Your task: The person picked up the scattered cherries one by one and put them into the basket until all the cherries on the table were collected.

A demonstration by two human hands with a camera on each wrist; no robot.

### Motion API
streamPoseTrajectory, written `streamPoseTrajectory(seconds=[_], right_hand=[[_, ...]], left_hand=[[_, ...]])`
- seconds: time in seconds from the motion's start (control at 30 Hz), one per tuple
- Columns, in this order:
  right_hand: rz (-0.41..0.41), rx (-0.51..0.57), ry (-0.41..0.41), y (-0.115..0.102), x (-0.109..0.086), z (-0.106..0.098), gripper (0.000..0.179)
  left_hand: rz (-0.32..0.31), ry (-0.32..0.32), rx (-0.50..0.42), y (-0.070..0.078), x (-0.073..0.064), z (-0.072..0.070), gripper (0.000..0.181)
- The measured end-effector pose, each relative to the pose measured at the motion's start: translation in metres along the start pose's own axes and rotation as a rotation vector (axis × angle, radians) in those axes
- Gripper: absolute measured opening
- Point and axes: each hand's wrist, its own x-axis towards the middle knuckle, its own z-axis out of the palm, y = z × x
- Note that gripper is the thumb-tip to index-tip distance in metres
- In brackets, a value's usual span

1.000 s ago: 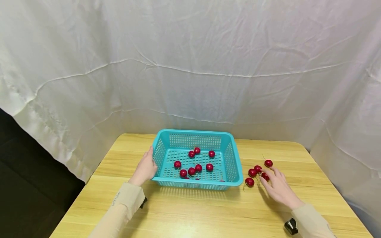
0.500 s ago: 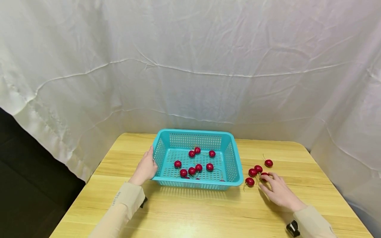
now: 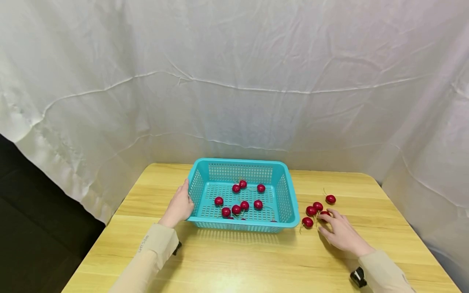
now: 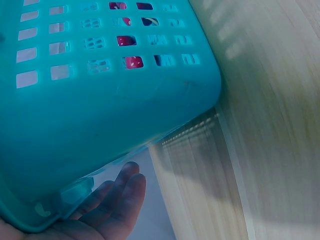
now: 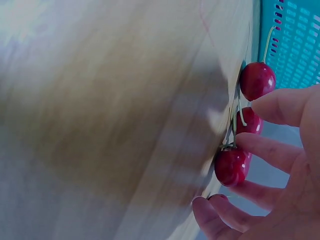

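Note:
My left hand grips the left end of a turquoise plastic basket, its fingers beneath the rim in the left wrist view. Inside the basket lie several red cherries with stems. To the right of it, my right hand reaches over the table with thumb and fingers spread apart. Its index fingertip is right at one cherry, partly covered by the fingers in the head view. Another cherry lies beyond the thumb, nearer the basket.
Several loose cherries lie close together between basket and right hand, one cherry a little farther back. The wooden table ends at a pale hanging cloth behind. A dark area lies off the table's left side.
My right hand's fingers have shifted slightly left and bent over the cherry nearest them, which has moved a little left. The left hand and the basket stay in place.

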Motion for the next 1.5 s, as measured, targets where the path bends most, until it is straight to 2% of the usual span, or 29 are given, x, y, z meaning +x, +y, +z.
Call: streamPoseTrajectory(seconds=[0.2,0.6,1.1,1.5], right_hand=[[-0.031,-0.008,0.003,-0.002,0.0038,-0.0027,0.034],[-0.015,0.003,0.014,-0.0043,0.003,-0.0024,0.022],[-0.006,-0.007,-0.01,-0.0043,0.0009,-0.0018,0.02],[-0.009,-0.017,0.003,-0.0055,0.0005,-0.0012,0.03]], left_hand=[[-0.004,0.004,0.001,-0.0017,-0.0009,-0.0011,0.075],[0.001,-0.004,-0.007,0.0026,-0.0008,-0.0043,0.073],[0.0,-0.009,-0.01,0.0044,0.0003,-0.004,0.074],[-0.001,-0.009,-0.006,0.003,-0.0012,-0.0029,0.073]])
